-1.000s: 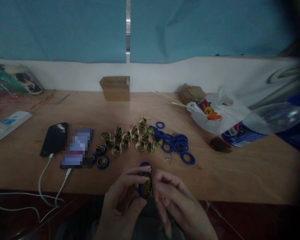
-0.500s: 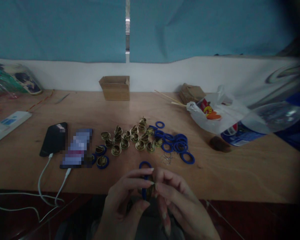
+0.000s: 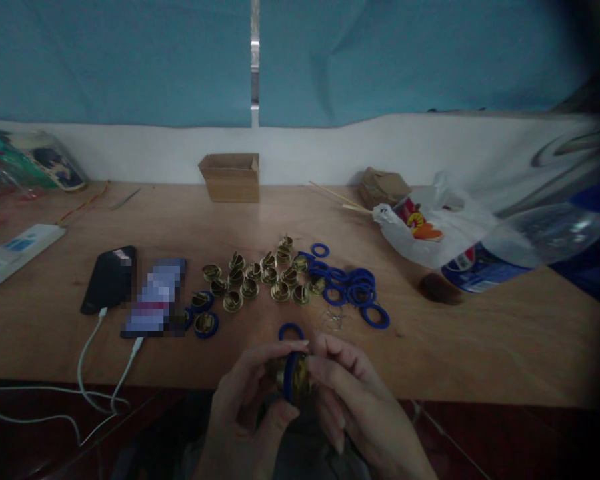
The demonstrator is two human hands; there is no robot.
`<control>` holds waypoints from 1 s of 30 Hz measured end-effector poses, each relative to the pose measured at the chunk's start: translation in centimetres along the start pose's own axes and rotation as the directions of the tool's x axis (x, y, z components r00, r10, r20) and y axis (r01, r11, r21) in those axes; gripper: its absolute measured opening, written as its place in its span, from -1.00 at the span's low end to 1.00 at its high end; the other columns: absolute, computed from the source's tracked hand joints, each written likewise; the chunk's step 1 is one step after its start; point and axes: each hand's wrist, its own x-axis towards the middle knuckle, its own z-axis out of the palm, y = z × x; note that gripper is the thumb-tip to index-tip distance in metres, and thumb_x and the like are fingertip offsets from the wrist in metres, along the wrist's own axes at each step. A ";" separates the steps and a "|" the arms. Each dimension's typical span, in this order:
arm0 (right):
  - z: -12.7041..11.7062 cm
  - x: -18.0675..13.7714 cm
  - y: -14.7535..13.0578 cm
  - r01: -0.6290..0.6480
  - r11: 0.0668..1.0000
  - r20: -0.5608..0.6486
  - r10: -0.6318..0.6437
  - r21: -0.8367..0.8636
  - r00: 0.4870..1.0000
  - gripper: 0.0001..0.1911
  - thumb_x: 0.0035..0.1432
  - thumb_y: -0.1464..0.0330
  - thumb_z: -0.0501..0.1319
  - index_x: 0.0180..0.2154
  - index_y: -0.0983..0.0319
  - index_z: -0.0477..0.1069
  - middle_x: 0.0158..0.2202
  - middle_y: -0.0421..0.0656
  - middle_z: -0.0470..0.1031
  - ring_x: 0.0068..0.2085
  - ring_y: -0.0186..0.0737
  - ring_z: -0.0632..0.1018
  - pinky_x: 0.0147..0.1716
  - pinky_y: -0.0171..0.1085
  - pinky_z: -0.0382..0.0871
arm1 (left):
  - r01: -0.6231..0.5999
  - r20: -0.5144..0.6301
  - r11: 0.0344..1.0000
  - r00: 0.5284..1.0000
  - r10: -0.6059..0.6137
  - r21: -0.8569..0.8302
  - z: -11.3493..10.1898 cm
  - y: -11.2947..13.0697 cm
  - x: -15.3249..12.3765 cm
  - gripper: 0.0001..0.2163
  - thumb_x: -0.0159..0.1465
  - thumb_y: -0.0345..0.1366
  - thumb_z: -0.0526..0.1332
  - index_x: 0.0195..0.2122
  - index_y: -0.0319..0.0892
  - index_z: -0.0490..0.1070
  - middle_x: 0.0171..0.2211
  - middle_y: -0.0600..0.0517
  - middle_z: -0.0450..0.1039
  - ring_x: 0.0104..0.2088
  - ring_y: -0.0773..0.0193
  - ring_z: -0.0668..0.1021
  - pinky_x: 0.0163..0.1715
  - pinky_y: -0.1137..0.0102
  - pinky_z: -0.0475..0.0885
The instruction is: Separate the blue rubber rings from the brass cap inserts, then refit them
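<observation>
My left hand (image 3: 253, 403) grips a round brass-coloured metal fitting (image 3: 300, 379) with a blue ring (image 3: 289, 377) around it, between the thumb below and the fingers above. At the fitting's right side, my right hand (image 3: 355, 393) has its fingers closed in a pinch against the edge; whatever they hold there is hidden. Just beyond my hands a loose blue ring (image 3: 291, 331) lies on the table. Farther off sit several brass fittings (image 3: 269, 275) with upright tabs. Beside them is a heap of blue rings (image 3: 361, 287) and some thin wire rings (image 3: 333, 318).
To the left, fittings in blue rings (image 3: 206, 324) lie near two phones (image 3: 109, 280) on white cables. A power strip (image 3: 23, 253) is at far left. A cardboard box (image 3: 233, 179) stands at the back. A plastic bag (image 3: 415, 233) and a lying bottle (image 3: 500, 263) occupy the right.
The fitting in my left hand has turned so more of its brass shows. My left fingers have shifted on it, and my right fingers have moved slightly down along its edge.
</observation>
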 end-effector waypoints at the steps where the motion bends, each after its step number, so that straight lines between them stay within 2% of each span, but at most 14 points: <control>1: 0.1 0.0 0.2 -0.004 1.000 0.009 0.004 0.000 1.000 -0.66 0.14 0.19 0.31 -0.50 0.21 0.25 -0.80 -0.43 0.26 -0.83 -0.56 0.17 -0.84 -0.59 0.05 | -0.006 -0.022 1.000 1.000 0.006 -0.004 0.0 0.2 0.1 -0.64 0.27 -0.46 0.26 0.06 0.01 0.42 0.04 0.03 0.52 0.06 0.24 0.55 0.03 0.50 0.46; 5: 0.0 -0.4 0.5 0.001 1.000 0.060 0.000 -0.013 0.998 -0.68 0.18 0.17 0.28 -0.46 0.21 0.28 -0.77 -0.40 0.31 -0.82 -0.53 0.25 -0.81 -0.55 0.12 | -0.051 -0.090 0.996 0.994 0.057 0.066 -0.3 1.1 0.8 -0.68 0.26 -0.44 0.28 0.02 0.01 0.45 0.08 0.02 0.50 0.09 0.20 0.54 0.04 0.46 0.47; 8: -0.3 -1.0 -0.3 0.131 0.982 -0.052 -0.139 -0.136 0.989 -0.67 0.22 0.17 0.25 -0.47 0.22 0.30 -0.75 -0.38 0.34 -0.77 -0.53 0.33 -0.74 -0.55 0.18 | -0.021 -0.088 0.995 0.996 0.030 0.098 -0.4 1.3 1.1 -0.66 0.27 -0.44 0.27 0.04 0.02 0.44 0.09 0.03 0.50 0.09 0.22 0.53 0.05 0.48 0.46; 11: -0.6 -1.4 -1.3 0.254 0.900 -0.157 -0.325 -0.354 0.933 -0.67 0.21 0.24 0.29 -0.53 0.24 0.33 -0.75 -0.35 0.37 -0.73 -0.53 0.38 -0.67 -0.55 0.22 | 0.011 -0.095 0.995 0.995 -0.002 0.100 -0.3 1.2 1.0 -0.66 0.28 -0.46 0.24 0.04 0.04 0.44 0.08 0.05 0.50 0.08 0.26 0.53 0.04 0.52 0.44; 13: -0.6 -1.5 -1.7 0.302 0.836 -0.160 -0.411 -0.458 0.897 -0.68 0.19 0.27 0.30 -0.55 0.24 0.35 -0.74 -0.33 0.39 -0.72 -0.51 0.40 -0.66 -0.54 0.24 | 0.017 -0.096 0.995 0.995 -0.007 0.098 -0.1 1.0 0.8 -0.67 0.29 -0.46 0.23 0.04 0.04 0.44 0.08 0.05 0.50 0.09 0.27 0.52 0.05 0.52 0.43; 16: -0.3 -1.4 -1.9 0.348 0.776 -0.132 -0.479 -0.526 0.868 -0.71 0.19 0.30 0.29 -0.55 0.22 0.36 -0.73 -0.33 0.41 -0.72 -0.48 0.43 -0.68 -0.52 0.26 | 0.049 -0.090 0.995 0.995 -0.041 0.092 0.1 0.9 0.8 -0.70 0.31 -0.42 0.20 0.03 0.03 0.44 0.08 0.01 0.47 0.10 0.22 0.50 0.05 0.47 0.43; 21: 0.1 -1.1 -1.8 0.371 0.734 -0.083 -0.500 -0.570 0.862 -0.75 0.19 0.36 0.26 -0.54 0.22 0.38 -0.66 -0.33 0.44 -0.71 -0.51 0.41 -0.68 -0.54 0.28 | 0.117 0.039 0.984 0.992 -0.124 0.137 0.2 0.6 1.2 -0.77 0.37 -0.38 0.12 -0.05 0.02 0.50 0.01 -0.02 0.47 0.05 0.19 0.51 -0.10 0.46 0.50; 26: 0.3 -1.1 -1.8 0.386 0.726 -0.046 -0.497 -0.569 0.867 -0.75 0.19 0.38 0.25 -0.54 0.22 0.37 -0.65 -0.32 0.46 -0.70 -0.53 0.34 -0.71 -0.55 0.20 | 0.171 -0.017 0.964 0.985 -0.171 0.202 0.9 0.4 1.2 -0.84 0.35 -0.34 0.15 -0.34 -0.15 0.49 -0.22 -0.03 0.51 -0.20 0.24 0.57 -0.26 0.45 0.50; 30: 0.2 -1.2 -1.6 0.371 0.755 -0.049 -0.468 -0.540 0.883 -0.75 0.24 0.35 0.21 -0.50 0.22 0.37 -0.68 -0.35 0.41 -0.73 -0.53 0.30 -0.71 -0.54 0.18 | 0.239 0.009 0.958 0.970 -0.243 0.156 0.9 0.2 1.1 -0.80 0.36 -0.28 0.13 -0.37 -0.18 0.45 -0.21 -0.05 0.47 -0.25 0.24 0.56 -0.39 0.47 0.50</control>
